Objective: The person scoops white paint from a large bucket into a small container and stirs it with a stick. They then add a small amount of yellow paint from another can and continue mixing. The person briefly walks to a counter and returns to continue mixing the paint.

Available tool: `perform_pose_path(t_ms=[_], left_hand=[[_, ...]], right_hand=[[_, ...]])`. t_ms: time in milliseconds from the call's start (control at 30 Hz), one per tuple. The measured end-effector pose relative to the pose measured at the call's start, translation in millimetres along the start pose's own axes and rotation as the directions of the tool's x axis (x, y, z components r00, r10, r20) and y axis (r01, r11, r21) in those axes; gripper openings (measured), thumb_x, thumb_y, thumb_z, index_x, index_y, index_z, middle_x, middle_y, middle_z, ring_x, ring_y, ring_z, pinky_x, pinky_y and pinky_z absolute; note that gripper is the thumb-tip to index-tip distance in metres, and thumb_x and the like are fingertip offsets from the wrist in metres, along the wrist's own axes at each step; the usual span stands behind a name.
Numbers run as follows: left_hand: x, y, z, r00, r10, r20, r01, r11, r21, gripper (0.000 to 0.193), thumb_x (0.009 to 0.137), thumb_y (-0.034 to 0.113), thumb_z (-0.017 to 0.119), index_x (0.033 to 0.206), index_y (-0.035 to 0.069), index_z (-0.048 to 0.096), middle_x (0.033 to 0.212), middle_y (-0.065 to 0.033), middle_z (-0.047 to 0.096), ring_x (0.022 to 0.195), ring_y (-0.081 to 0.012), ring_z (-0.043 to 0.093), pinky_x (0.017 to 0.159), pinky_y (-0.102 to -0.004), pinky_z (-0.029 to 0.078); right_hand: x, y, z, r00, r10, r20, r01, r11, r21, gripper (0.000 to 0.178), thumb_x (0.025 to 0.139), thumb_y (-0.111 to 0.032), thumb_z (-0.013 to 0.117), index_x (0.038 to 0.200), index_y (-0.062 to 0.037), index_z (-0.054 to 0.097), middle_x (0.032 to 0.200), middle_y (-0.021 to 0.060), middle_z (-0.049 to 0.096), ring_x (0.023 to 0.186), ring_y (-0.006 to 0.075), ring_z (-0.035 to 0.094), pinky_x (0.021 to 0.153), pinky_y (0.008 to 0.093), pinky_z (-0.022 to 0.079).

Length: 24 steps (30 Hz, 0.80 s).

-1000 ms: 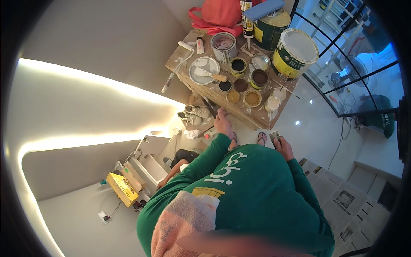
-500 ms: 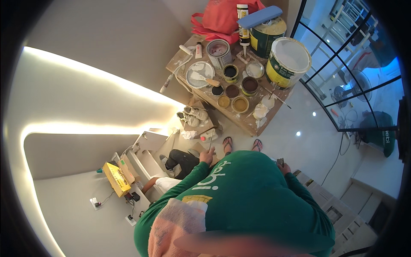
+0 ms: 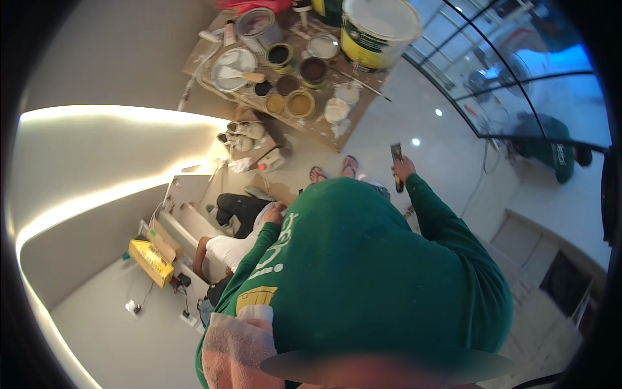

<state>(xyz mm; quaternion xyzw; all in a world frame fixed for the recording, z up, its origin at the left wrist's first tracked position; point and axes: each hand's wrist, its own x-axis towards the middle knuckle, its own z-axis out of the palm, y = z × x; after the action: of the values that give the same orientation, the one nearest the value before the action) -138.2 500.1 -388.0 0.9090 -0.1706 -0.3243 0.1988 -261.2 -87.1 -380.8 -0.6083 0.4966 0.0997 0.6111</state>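
Observation:
Out to the right, clear of my body, my right hand [image 3: 405, 168] is closed around a putty knife [image 3: 396, 153]; its flat blade points toward the table and a dark handle end shows below the fingers. Close to the left side of my green shirt, my left hand [image 3: 275, 212] has its fingers curled. A thin tool stands out of it faintly; its kind is too small to tell. On the table ahead, another spatula with a wooden handle [image 3: 253, 77] lies across a round white lid [image 3: 234, 69].
The wooden table [image 3: 338, 141] carries several open paint cans, a large white-topped bucket [image 3: 379, 32] and a thin brush [image 3: 368, 86]. Shoes [image 3: 241, 135] rest on a box at left. Another person in dark trousers [image 3: 238, 212] sits low beside me. A black-framed glass partition [image 3: 518, 74] stands at right.
The view has swung right and downward. My right hand has reached outward and forward with the putty knife, now plainly visible. My left hand has drawn in beside my shirt.

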Motion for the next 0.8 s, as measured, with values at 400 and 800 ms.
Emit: perform_pose_path(t_ms=[400, 800], left_hand=[[63, -13, -12, 0.895, 0.079, -0.439, -0.152, 0.980, -0.132, 0.064, 0.088, 0.010, 0.063, 0.151, 0.002, 0.052, 0.142, -0.0128, 0.071, 0.131, -0.0333, 0.064, 0.106, -0.0440, 0.051], [26, 32, -65, 0.796, -0.216, -0.566, -0.088, 0.883, -0.460, 0.043, 0.078, 0.018, 0.069, 0.113, -0.005, 0.079, 0.163, -0.0268, 0.048, 0.146, -0.0422, 0.050, 0.126, -0.0436, 0.034]], right_hand=[[-45, -230, -112, 0.779, -0.472, -0.412, 0.454, 0.879, -0.147, 0.038, 0.099, -0.022, 0.067, 0.129, 0.0015, 0.063, 0.099, 0.0187, 0.074, 0.081, 0.0276, 0.075, 0.075, 0.0412, 0.060], [64, -460, -115, 0.450, -0.871, -0.198, 0.706, 0.483, -0.518, 0.044, 0.103, -0.036, 0.070, 0.140, -0.0140, 0.071, 0.113, 0.0223, 0.077, 0.102, 0.0428, 0.073, 0.094, 0.0530, 0.058]])
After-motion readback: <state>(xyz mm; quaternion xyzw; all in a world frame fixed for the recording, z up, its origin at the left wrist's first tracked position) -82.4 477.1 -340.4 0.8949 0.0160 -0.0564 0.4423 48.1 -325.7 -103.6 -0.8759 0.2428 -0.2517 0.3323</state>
